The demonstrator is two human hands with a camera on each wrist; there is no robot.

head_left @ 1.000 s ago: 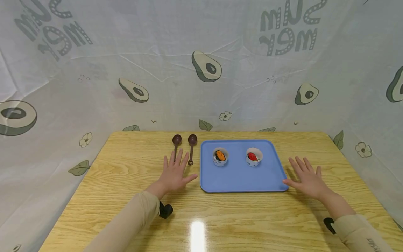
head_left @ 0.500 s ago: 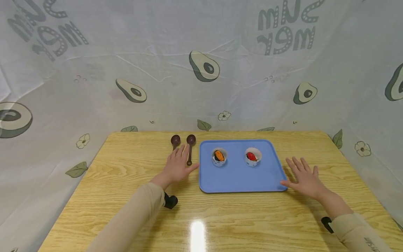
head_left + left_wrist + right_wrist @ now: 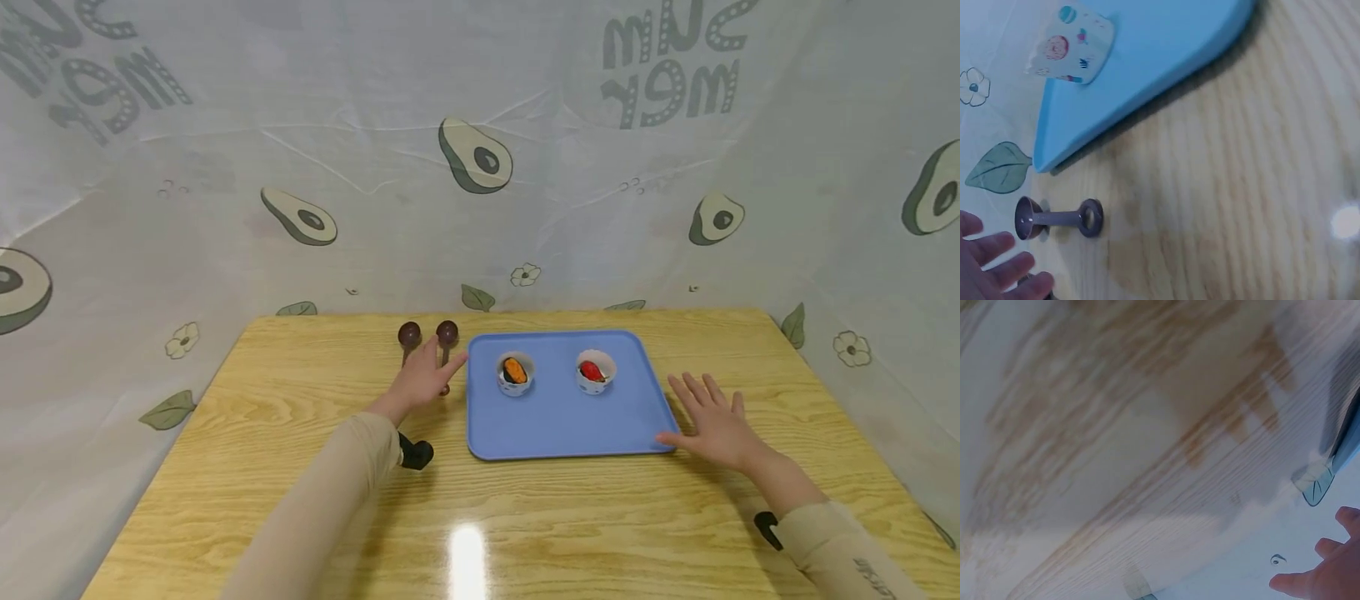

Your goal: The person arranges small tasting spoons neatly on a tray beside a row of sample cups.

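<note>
In the head view my left hand [image 3: 417,382] reaches over two dark brown spoons, a left spoon [image 3: 409,335] and a right spoon [image 3: 447,332], partly covering their handles. Its fingers are extended and hold nothing. The left wrist view shows the fingers beside the right spoon [image 3: 1054,218], which has a ring at its handle end. My right hand [image 3: 716,429] hovers at the near right corner of a blue tray [image 3: 562,429], fingers spread. On the tray stand two small patterned white cups: a left cup [image 3: 515,387] with an orange-and-black piece [image 3: 514,369], and a right cup [image 3: 592,387] with a red piece [image 3: 591,372].
The wooden table [image 3: 585,525] reaches to a hanging white cloth [image 3: 375,167] printed with avocados and leaves, which encloses the back and sides. A bright light reflection lies on the table in front of the tray.
My left hand has moved forward, over the spoon handles towards their bowls, and turned more sideways. The right hand stays spread by the tray corner. The head view has shifted slightly.
</note>
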